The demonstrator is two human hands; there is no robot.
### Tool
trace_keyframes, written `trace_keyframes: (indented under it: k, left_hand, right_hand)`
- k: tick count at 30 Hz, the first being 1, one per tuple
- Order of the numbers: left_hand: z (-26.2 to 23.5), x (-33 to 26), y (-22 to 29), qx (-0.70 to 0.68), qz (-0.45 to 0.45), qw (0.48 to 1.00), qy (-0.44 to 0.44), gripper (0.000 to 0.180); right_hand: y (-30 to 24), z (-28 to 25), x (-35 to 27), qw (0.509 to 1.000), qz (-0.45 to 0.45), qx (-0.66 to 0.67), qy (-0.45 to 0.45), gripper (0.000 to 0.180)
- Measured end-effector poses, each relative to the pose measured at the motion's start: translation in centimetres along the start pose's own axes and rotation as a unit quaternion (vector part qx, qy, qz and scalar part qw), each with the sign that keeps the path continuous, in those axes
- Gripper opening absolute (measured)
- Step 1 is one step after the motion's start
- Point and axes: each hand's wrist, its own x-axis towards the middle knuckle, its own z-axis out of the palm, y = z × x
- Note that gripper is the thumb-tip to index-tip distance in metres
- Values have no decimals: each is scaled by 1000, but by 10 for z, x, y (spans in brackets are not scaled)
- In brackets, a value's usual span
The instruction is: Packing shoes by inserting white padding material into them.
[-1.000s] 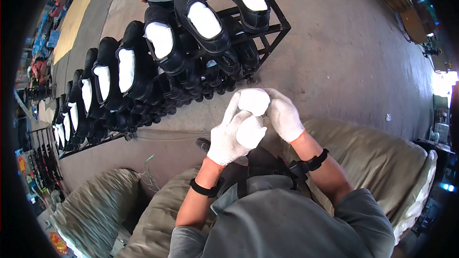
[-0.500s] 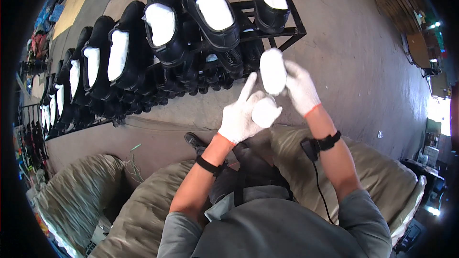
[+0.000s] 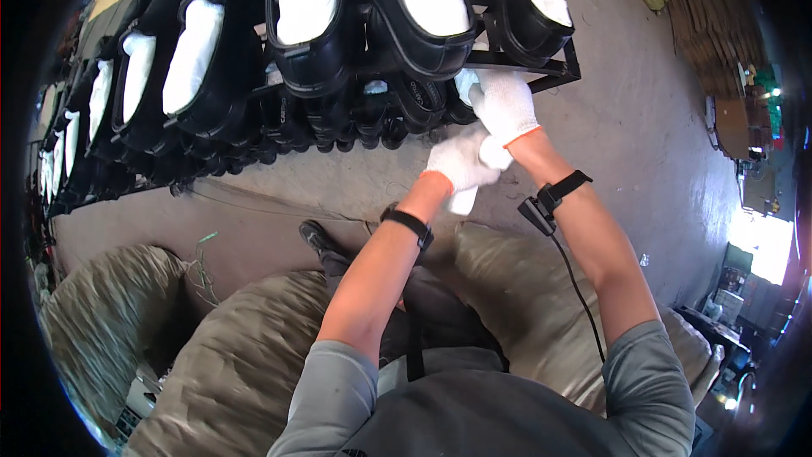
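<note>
Left grip (image 3: 459,161) seemingly wraps around white wadding (image 3: 463,201).

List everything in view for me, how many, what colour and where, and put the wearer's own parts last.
Rack: at least one, black, top
Shoes: many, black, on the rack
White stuffing: many pieces, white, in shoes
White wad: at least one, white, at left hand
Sacks: at least three, olive-brown, below
Green strand: one, green, lower left
Floor: one, grey-brown, centre and right
Flat sheets: stacked, uncountable, brown, upper right
Wristbands: two, black, on forearms
Cable: one, black, along right forearm
Shirt: one, grey, bottom
Left hand: one, white-gloved, centre
Right hand: one, white-gloved, under rack's right end
</note>
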Motion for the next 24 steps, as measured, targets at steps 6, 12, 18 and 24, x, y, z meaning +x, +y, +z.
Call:
trace_keyframes:
  k: [6,12,18,24]
  left_hand:
    - [6,22,-2,11,-53,999,3,67]
    - [8,10,-15,29,-9,999,-11,65]
    - [-9,17,-1,46,-26,998,-38,71]
    - [0,-25,3,-42,-44,998,-11,72]
  right_hand:
    - [8,6,5,991,46,-42,-115,28]
    - [7,3,7,980,113,18,-163,33]
    - [1,12,17,985,130,18,-114,33]
    - [43,-7,0,988,80,32,-125,37]
